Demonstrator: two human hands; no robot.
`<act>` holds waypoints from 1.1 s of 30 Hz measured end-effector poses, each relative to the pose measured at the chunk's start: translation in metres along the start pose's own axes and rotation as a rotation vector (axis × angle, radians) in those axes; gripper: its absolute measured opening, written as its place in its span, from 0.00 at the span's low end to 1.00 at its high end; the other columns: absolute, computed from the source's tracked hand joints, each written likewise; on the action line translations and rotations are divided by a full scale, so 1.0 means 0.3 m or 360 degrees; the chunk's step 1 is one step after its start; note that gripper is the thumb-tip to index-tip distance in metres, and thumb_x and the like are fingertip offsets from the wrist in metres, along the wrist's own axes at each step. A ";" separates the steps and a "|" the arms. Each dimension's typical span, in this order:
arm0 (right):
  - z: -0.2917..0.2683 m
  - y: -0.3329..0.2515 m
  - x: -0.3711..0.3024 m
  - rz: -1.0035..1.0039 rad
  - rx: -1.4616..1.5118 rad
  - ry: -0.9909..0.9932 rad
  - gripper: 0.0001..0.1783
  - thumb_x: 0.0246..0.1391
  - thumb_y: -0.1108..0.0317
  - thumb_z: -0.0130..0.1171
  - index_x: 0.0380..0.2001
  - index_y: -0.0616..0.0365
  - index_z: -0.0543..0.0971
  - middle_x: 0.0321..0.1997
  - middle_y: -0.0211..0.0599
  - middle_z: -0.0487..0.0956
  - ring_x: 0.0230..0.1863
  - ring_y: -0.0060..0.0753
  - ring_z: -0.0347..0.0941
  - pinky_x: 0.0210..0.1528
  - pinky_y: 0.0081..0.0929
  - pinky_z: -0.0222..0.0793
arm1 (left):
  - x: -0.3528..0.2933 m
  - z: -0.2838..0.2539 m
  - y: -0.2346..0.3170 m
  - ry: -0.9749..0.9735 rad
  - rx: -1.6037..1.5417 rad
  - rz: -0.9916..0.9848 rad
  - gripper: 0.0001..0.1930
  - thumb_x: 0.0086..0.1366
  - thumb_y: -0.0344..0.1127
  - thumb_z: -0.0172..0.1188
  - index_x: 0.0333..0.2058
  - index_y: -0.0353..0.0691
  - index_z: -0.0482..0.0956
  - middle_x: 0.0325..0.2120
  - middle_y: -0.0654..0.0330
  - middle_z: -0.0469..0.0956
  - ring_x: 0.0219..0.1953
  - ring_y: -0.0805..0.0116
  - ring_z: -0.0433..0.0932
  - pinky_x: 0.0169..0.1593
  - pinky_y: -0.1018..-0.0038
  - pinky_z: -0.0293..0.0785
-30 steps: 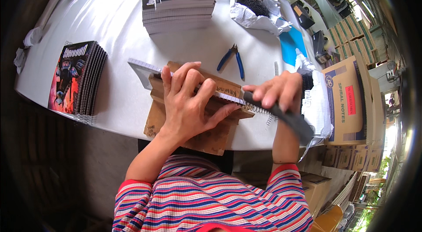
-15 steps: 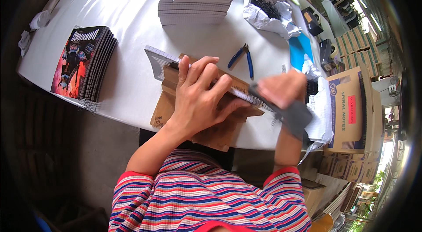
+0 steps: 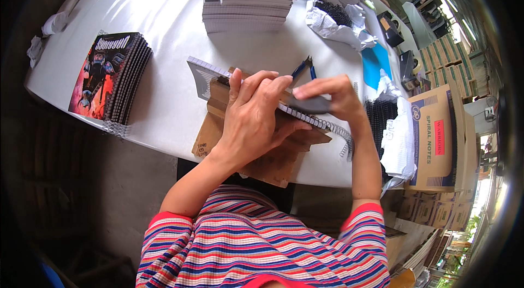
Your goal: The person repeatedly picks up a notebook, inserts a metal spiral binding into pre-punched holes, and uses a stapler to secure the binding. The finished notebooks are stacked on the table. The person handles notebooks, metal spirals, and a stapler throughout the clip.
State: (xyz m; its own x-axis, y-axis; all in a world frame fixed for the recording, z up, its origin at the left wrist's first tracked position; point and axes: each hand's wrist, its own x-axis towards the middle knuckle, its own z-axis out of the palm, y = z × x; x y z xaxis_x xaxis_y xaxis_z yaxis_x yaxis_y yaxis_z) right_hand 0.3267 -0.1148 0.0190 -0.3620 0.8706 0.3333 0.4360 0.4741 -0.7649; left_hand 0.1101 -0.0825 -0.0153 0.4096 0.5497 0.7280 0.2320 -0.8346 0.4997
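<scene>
My left hand (image 3: 254,105) is closed over a notebook (image 3: 199,78), its thumb on the near side and its fingers across the top. The notebook stands on edge, tilted, in a brown cardboard holder (image 3: 218,130). A spiral coil (image 3: 345,141) runs along the notebook's upper edge and hangs free past its right end. My right hand (image 3: 333,94) grips a dark grey flat piece (image 3: 311,105), which lies against the coiled edge. The hand partly covers this piece, so its kind is unclear. Just behind sit blue-handled cutting pliers (image 3: 301,68).
Bound notebooks (image 3: 112,78) are stacked at the left, and a taller stack (image 3: 248,12) stands at the back. Black coils (image 3: 382,138) lie in white paper (image 3: 401,141) at the right, beside a cardboard box (image 3: 436,141). More coils (image 3: 333,12) rest in crumpled paper behind.
My right hand has moved left and up along the notebook's edge with the dark grey piece, uncovering the coil's loose end. My left hand keeps its hold on the notebook.
</scene>
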 end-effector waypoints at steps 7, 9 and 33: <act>0.035 0.010 -0.009 -0.0115 0.0233 0.0181 0.08 0.45 0.70 0.61 0.27 0.65 0.81 0.32 0.52 0.80 0.38 0.46 0.78 0.41 0.36 0.75 | 0.029 -0.031 -0.022 0.0050 0.0367 -0.0047 0.38 0.42 0.61 0.65 0.48 0.44 0.68 0.38 0.59 0.70 0.52 0.60 0.65 0.60 0.45 0.30; 0.066 -0.006 -0.007 0.0305 0.0053 0.0582 0.09 0.47 0.69 0.59 0.27 0.65 0.81 0.32 0.50 0.80 0.38 0.44 0.78 0.41 0.35 0.75 | 0.055 -0.098 -0.079 -0.0089 0.0633 -0.0175 0.33 0.34 0.67 0.65 0.32 0.46 0.76 0.35 0.59 0.67 0.54 0.57 0.61 0.57 0.37 0.28; 0.084 -0.039 0.189 0.0008 -0.0284 0.0081 0.16 0.33 0.85 0.53 0.29 0.62 0.82 0.33 0.45 0.81 0.37 0.36 0.79 0.42 0.24 0.73 | 0.070 -0.116 -0.147 0.0207 0.0104 -0.0069 0.29 0.29 0.58 0.72 0.23 0.40 0.73 0.48 0.53 0.60 0.55 0.49 0.55 0.55 0.56 0.55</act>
State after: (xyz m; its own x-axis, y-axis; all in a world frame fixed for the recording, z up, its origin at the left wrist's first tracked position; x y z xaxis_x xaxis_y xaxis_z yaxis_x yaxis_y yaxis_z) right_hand 0.2802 -0.0744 0.0328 -0.3192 0.8765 0.3604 0.5787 0.4814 -0.6583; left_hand 0.0777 -0.0330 -0.0058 0.2811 0.5817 0.7633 0.3054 -0.8083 0.5035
